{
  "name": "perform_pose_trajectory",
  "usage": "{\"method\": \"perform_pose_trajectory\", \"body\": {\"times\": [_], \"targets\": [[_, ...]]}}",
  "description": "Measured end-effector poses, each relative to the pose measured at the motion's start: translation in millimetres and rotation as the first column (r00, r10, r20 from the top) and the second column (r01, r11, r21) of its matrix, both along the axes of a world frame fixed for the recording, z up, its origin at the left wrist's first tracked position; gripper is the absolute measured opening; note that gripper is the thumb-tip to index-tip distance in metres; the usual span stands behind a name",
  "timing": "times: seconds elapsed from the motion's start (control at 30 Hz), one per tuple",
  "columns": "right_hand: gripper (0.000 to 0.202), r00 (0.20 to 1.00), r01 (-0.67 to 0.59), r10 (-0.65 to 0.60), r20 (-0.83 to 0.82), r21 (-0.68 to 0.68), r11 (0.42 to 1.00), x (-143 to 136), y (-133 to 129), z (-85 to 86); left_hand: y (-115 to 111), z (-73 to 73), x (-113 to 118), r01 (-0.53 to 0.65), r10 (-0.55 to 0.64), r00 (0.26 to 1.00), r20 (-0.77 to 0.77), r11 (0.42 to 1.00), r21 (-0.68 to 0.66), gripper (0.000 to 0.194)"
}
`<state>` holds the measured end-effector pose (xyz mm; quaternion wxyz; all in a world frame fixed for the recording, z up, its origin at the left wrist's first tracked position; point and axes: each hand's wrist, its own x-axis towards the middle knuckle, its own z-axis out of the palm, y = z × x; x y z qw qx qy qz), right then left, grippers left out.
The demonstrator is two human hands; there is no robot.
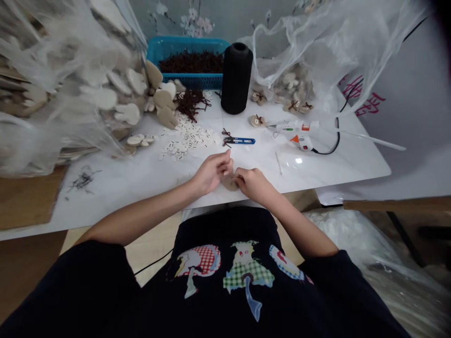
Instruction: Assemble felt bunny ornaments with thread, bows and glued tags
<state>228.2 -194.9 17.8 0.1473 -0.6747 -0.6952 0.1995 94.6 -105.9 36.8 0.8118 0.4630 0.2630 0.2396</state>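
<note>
My left hand (213, 172) is at the table's front edge, its fingers curled and slightly blurred. It touches or lies very close to a small beige felt piece (230, 183); whatever its fingertips hold is too small to make out. From the other side, my right hand (256, 184) pinches the felt piece between thumb and curled fingers. Just beyond both hands lie blue thread snips (243, 141), with small brown bows (226, 133) by their tips. Many small white labels (192, 136) are scattered to the left of the snips.
Behind stand a black thread cone (237, 77) and a blue basket (190, 42) of brown bows. A glue gun (299, 126) with a black cord lies right, near finished felt pieces (258, 120). Plastic bags (102, 89) of felt shapes crowd the left; another bag (296, 80) stands back right.
</note>
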Motion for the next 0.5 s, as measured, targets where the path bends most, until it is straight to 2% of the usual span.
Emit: {"method": "perform_pose_trajectory", "body": {"times": [0.07,0.1,0.17,0.27,0.37,0.5], "targets": [[0.020,0.994,0.011,-0.006,0.112,-0.045,0.999,-4,4,3.8,0,2.4,6,-0.067,0.078,0.997,0.029,0.959,-0.276,0.047],[0.021,0.989,0.016,-0.006,0.151,-0.062,0.998,-5,6,5.1,0,3.5,7,-0.085,0.108,0.993,0.043,0.926,-0.368,0.047],[0.024,0.981,0.027,-0.010,0.191,-0.083,0.996,-8,8,6.7,0,5.5,7,-0.107,0.169,0.981,0.092,0.877,-0.469,0.047],[0.026,0.980,0.031,-0.011,0.201,-0.097,0.995,-11,10,8.1,0,7.4,4,-0.118,0.243,0.953,0.180,0.847,-0.519,0.048],[0.027,0.983,0.039,-0.018,0.185,-0.107,0.994,-14,14,9.4,-3,14.6,3,-0.131,0.274,0.938,0.211,0.846,-0.517,0.049],[0.024,0.993,0.061,-0.048,0.105,-0.124,0.990,-15,22,9.8,-2,42.9,1,-0.199,0.323,0.915,0.242,0.882,-0.427,0.048]]}}
